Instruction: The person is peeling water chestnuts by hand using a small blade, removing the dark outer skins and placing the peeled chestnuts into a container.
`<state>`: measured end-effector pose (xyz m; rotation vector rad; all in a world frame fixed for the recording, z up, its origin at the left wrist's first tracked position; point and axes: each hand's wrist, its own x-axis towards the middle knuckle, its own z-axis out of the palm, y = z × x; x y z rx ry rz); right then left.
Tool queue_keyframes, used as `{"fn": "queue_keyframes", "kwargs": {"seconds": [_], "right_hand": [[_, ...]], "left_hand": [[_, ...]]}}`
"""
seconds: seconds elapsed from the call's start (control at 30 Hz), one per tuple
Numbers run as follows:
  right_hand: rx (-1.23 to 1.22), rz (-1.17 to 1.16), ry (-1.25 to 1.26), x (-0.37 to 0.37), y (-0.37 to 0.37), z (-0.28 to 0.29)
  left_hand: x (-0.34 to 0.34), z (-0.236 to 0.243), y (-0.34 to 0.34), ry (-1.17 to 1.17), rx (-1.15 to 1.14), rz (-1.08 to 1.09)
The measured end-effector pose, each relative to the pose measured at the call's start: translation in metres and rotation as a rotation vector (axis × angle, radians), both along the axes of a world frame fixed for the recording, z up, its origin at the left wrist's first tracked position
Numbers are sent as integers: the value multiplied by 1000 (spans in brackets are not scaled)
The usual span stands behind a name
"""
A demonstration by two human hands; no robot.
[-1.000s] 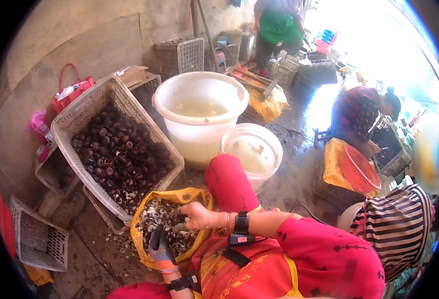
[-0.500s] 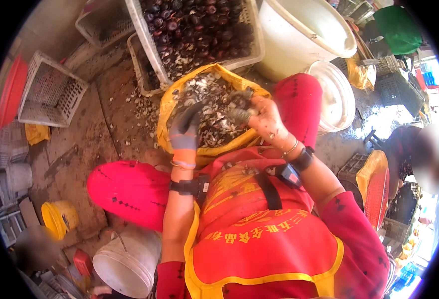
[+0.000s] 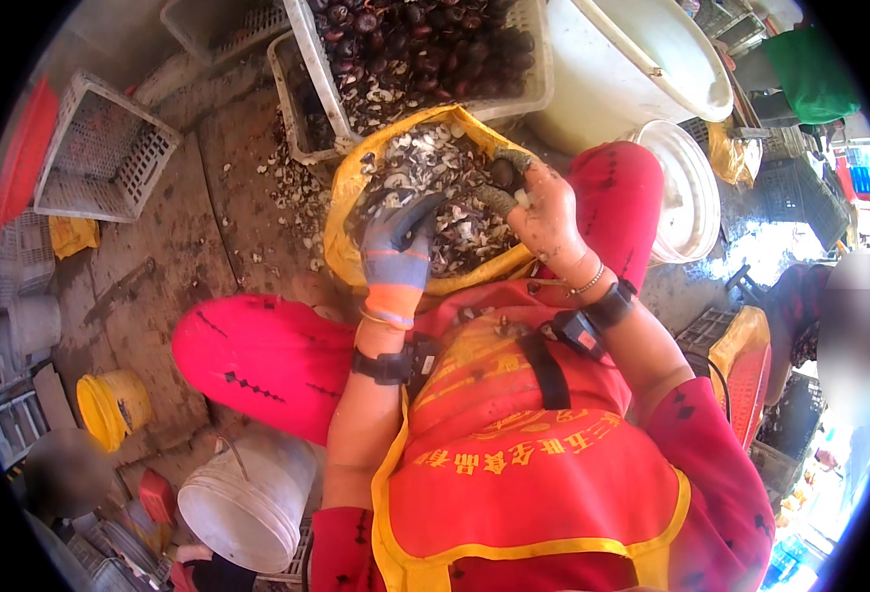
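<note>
My left hand [image 3: 400,242], in a grey and orange glove with dark fingers, is over the near left part of a yellow-rimmed bag [image 3: 344,187]. Its fingers are curled together; what they hold, if anything, is hidden. Bare but for grey-green finger covers, my right hand [image 3: 545,205] is at the bag's right side. It grips a dark round water chestnut [image 3: 502,174] between thumb and fingers. Brown and white peelings [image 3: 430,163] fill the bag below both hands. Just beyond stands a white crate [image 3: 543,74] of dark water chestnuts [image 3: 435,49].
A large white tub [image 3: 603,79] stands at the far right, with a round white lid [image 3: 686,192] nearer. At left are a tilted white crate [image 3: 104,148], a yellow bucket [image 3: 114,407] and a white bucket [image 3: 247,503]. Loose peelings litter the floor beside the bag. Another person is at the right edge.
My left hand has turned inward, its fingers now bent toward the right. My right hand stays by the bag's right side, its grip turned slightly. The whole view has shifted a little.
</note>
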<state>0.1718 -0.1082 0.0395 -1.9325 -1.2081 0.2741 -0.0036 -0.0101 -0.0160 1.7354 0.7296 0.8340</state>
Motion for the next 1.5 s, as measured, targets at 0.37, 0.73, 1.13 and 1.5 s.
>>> {"fn": "queue_keyframes", "kwargs": {"seconds": [0.37,0.73,1.13,1.5], "right_hand": [[-277,225,408,5,-20,4],[-294,196,705,-10,-10,26],[-73,276,649,-10,-2,8],[30,161,926,-12,-4,7]], "left_hand": [[-15,24,11,195,293,-131],[-3,19,-4,-9,-43,-200],[1,-6,14,-49,-101,-27],[2,11,10,-9,277,-38]]}}
